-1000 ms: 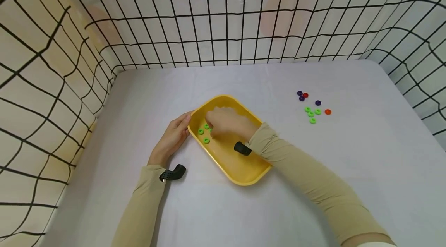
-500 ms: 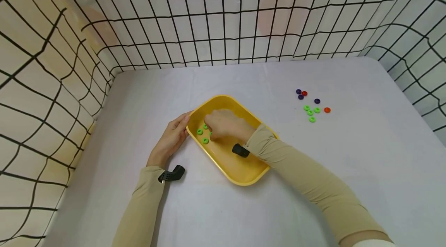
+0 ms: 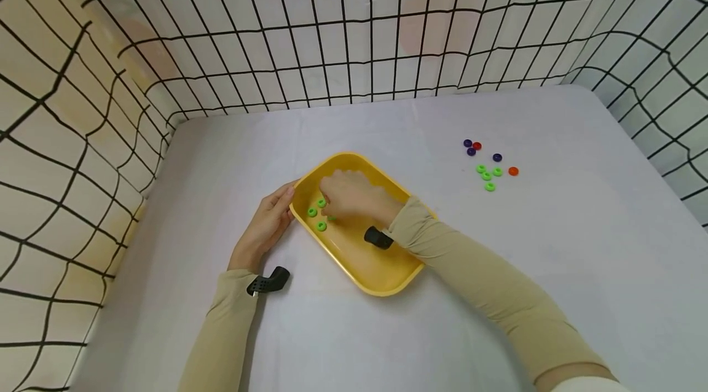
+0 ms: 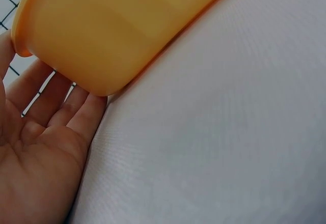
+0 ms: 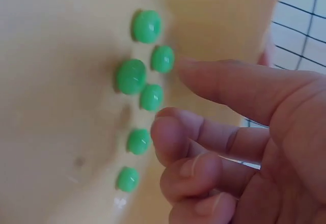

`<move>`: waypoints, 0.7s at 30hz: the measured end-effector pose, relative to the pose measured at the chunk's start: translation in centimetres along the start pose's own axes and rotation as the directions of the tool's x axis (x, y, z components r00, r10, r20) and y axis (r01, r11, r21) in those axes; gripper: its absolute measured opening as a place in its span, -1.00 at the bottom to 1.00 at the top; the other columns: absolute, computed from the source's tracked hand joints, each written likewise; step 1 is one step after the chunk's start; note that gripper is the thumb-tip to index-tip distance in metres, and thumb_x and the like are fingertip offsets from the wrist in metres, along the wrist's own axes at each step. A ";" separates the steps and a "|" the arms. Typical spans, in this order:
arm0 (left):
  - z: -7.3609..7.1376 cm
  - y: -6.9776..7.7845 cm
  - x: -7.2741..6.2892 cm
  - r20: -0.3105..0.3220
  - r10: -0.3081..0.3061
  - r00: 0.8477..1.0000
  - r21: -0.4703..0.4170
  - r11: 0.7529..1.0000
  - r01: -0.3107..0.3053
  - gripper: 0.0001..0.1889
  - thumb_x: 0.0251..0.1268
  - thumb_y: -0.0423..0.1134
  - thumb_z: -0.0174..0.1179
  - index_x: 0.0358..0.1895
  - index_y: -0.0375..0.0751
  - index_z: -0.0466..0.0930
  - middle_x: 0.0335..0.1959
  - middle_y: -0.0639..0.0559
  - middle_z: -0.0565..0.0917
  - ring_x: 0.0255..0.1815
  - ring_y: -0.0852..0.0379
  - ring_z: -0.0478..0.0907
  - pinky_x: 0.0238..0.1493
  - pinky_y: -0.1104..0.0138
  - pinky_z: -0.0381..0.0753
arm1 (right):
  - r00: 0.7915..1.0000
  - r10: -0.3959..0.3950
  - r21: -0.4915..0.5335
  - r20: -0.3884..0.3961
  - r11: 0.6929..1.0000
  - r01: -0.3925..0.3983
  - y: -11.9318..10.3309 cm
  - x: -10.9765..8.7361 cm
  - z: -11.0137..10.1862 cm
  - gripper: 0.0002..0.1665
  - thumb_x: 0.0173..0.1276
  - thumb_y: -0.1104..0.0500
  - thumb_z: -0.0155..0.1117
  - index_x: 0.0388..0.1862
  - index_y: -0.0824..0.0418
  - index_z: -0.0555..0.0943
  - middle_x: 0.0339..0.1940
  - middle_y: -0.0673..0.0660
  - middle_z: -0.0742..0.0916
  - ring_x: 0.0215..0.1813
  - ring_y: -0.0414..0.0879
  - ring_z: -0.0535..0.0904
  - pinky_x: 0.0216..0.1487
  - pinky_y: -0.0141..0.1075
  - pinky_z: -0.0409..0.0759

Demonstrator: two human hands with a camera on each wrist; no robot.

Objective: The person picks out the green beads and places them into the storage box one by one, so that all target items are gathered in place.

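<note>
The left hand [image 3: 260, 231] rests nearly straight fingers against the left end of the yellow tray [image 3: 381, 272], on the white tabletop [image 3: 326, 343]. Green rings [image 3: 321, 227] lie inside that end. Beside them, within the tray, the right hand's [image 3: 354, 196] fingers bend loosely, thumb and forefinger apart. Right of the tray lie loose coloured pieces [image 3: 487, 176].

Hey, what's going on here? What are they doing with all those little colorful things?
A person has their right hand down in a yellow tray, close to six green pieces. The thumb and first finger are apart, with nothing seen between them. The left hand touches the tray's outside at one end. Over on the table, to the right, lie more pieces: four green ones, three purple ones, a red one and an orange one.
</note>
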State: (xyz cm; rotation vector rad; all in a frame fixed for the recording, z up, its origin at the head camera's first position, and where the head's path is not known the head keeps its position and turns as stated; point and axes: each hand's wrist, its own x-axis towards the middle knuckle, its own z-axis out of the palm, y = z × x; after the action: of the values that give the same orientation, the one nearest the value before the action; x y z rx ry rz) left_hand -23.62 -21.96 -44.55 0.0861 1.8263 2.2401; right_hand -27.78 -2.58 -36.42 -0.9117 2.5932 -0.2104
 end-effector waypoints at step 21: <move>0.3 0.1 -0.3 -0.013 0.005 1.000 0.046 0.999 -0.004 -0.36 0.59 0.00 -0.10 0.44 -0.48 0.19 0.22 0.10 0.47 0.12 0.22 0.42 0.16 0.52 0.52 | 0.946 0.199 0.382 -0.254 0.920 -0.091 10.6 -8.0 -3.6 -0.66 0.40 -0.04 0.28 -0.24 0.24 0.63 -0.43 0.14 0.70 -0.42 -0.04 0.53 -0.42 -0.31 0.45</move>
State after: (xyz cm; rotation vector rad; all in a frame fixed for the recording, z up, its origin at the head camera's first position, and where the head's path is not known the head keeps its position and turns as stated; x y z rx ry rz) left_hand -23.34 -21.77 -44.40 0.0836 1.8863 2.2077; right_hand -29.57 10.75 -33.49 -0.5824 2.7306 -0.8120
